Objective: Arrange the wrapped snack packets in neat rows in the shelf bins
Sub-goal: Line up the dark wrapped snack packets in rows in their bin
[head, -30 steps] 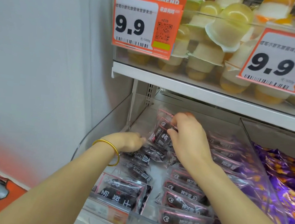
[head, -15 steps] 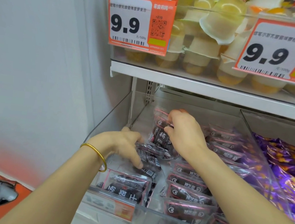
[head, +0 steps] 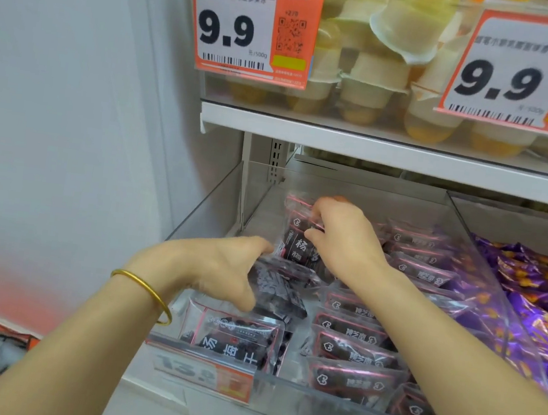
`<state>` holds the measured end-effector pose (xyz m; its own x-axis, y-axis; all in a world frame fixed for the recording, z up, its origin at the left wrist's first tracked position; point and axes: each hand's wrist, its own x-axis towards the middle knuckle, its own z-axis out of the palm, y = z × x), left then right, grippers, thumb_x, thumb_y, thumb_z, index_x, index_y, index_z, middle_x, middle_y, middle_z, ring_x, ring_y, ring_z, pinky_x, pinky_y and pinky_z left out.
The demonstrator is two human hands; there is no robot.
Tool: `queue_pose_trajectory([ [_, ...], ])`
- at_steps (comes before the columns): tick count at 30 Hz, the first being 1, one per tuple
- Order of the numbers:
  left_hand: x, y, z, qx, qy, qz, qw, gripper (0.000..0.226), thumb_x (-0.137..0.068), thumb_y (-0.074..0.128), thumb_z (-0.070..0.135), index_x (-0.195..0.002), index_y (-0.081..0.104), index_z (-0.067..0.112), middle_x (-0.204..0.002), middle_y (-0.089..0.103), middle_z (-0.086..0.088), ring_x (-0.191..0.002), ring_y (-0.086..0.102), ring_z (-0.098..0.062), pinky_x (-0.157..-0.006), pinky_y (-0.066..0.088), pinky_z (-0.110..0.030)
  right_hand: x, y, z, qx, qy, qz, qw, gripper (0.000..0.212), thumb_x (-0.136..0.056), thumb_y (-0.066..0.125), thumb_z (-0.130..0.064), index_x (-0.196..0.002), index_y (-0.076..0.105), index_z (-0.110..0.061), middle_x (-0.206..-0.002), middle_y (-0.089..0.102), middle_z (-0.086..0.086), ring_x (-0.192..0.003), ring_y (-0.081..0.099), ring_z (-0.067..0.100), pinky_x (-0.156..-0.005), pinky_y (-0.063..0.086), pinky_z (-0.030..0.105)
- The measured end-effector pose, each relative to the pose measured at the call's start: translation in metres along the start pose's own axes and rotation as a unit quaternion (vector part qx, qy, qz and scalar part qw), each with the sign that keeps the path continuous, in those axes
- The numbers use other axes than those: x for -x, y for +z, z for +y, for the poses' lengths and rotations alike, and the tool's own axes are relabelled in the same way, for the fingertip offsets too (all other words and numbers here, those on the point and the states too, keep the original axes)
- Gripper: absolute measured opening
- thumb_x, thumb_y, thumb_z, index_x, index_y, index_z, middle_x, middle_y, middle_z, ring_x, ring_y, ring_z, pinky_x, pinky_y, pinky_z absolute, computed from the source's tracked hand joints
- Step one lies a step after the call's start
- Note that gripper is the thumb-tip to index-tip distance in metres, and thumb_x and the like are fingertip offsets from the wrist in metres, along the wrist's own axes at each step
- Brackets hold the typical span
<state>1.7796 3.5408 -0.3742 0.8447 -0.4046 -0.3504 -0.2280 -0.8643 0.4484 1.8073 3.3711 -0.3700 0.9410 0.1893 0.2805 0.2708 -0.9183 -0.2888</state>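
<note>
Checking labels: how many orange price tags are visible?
3: left 9.9 tag and right 9.9 tag on the upper shelf, a blurred tag fronting the lower bin. Others may be out of frame.

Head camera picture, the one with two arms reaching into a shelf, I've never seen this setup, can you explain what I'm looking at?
There is no machine here. A person wears a camera on the head, so you look down along their own arms. The left hand, with a gold bangle at the wrist, grips a dark packet. The right hand pinches a standing packet farther back. Both are in a clear bin where pink-edged packets lie in rows. The next bin holds purple packets; jelly cups and price tags are above.
</note>
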Motion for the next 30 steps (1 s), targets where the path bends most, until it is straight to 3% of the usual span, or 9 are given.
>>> queue_pose_trajectory([
  [5, -0.001, 0.003, 0.003, 0.035, 0.046, 0.103, 0.993, 0.085, -0.074, 0.077, 0.033, -0.144, 0.031, 0.016, -0.143, 0.039, 0.003, -0.116, 0.047, -0.008, -0.092, 0.037, -0.016, -0.001, 0.003, 0.003, -0.003, 0.0, 0.008, 1.0, 0.015, -0.09, 0.06, -0.018, -0.1, 0.055, -0.007, -0.096, 0.052, 0.007, -0.087, 0.053, 0.028, -0.075, 0.047, 0.036],
  [10, -0.016, 0.02, -0.004, 0.048, 0.046, 0.175, 0.982, 0.076, -0.071, 0.08, 0.028, -0.134, 0.043, 0.011, -0.125, 0.037, -0.002, -0.093, 0.051, -0.012, -0.082, 0.04, -0.015, 0.0, 0.001, 0.004, -0.008, -0.003, 0.001, 1.0, 0.02, -0.089, 0.062, -0.02, -0.102, 0.055, -0.007, -0.1, 0.054, 0.008, -0.09, 0.053, 0.029, -0.077, 0.046, 0.036],
  [14, -0.023, 0.028, -0.01, 0.084, 0.024, 0.228, 0.97, 0.055, -0.065, 0.083, 0.033, -0.11, 0.057, 0.011, -0.117, 0.043, -0.004, -0.101, 0.047, -0.015, -0.086, 0.037, -0.017, 0.0, 0.003, 0.004, -0.009, -0.005, -0.005, 1.0, 0.02, -0.088, 0.063, -0.02, -0.101, 0.055, -0.007, -0.101, 0.054, 0.008, -0.091, 0.054, 0.029, -0.076, 0.046, 0.036],
  [19, -0.021, 0.032, -0.01, 0.096, 0.036, 0.194, 0.976, 0.039, -0.076, 0.072, 0.041, -0.101, 0.044, 0.031, -0.121, 0.04, 0.001, -0.116, 0.03, -0.02, -0.09, 0.028, -0.029, 0.0, 0.003, 0.005, -0.007, -0.009, -0.005, 1.0, 0.02, -0.089, 0.063, -0.02, -0.103, 0.056, -0.008, -0.104, 0.055, 0.007, -0.093, 0.055, 0.028, -0.076, 0.046, 0.035],
  [25, -0.024, 0.034, -0.005, 0.117, 0.08, 0.171, 0.975, 0.03, -0.083, 0.064, 0.042, -0.1, 0.04, 0.034, -0.116, 0.04, -0.003, -0.116, 0.033, -0.022, -0.099, 0.032, -0.036, 0.001, 0.004, 0.003, 0.008, -0.022, -0.014, 1.0, 0.022, -0.088, 0.064, -0.02, -0.105, 0.056, -0.009, -0.105, 0.057, 0.008, -0.096, 0.056, 0.028, -0.077, 0.046, 0.034],
  [27, -0.025, 0.034, -0.003, 0.136, 0.09, 0.19, 0.968, 0.035, -0.08, 0.069, 0.038, -0.101, 0.04, 0.034, -0.115, 0.037, -0.001, -0.116, 0.037, -0.021, -0.101, 0.033, -0.034, 0.001, 0.005, 0.003, 0.015, -0.026, -0.014, 0.999, 0.021, -0.088, 0.064, -0.02, -0.104, 0.056, -0.008, -0.103, 0.058, 0.008, -0.095, 0.056, 0.028, -0.075, 0.045, 0.033],
  [30, -0.026, 0.028, -0.003, 0.149, 0.082, 0.252, 0.953, 0.05, -0.071, 0.079, 0.03, -0.105, 0.042, 0.027, -0.112, 0.038, 0.002, -0.108, 0.045, -0.015, -0.088, 0.037, -0.022, 0.001, 0.004, 0.005, 0.011, -0.019, -0.019, 1.0, 0.021, -0.088, 0.063, -0.02, -0.104, 0.057, -0.008, -0.104, 0.059, 0.009, -0.094, 0.056, 0.029, -0.077, 0.046, 0.035],
])
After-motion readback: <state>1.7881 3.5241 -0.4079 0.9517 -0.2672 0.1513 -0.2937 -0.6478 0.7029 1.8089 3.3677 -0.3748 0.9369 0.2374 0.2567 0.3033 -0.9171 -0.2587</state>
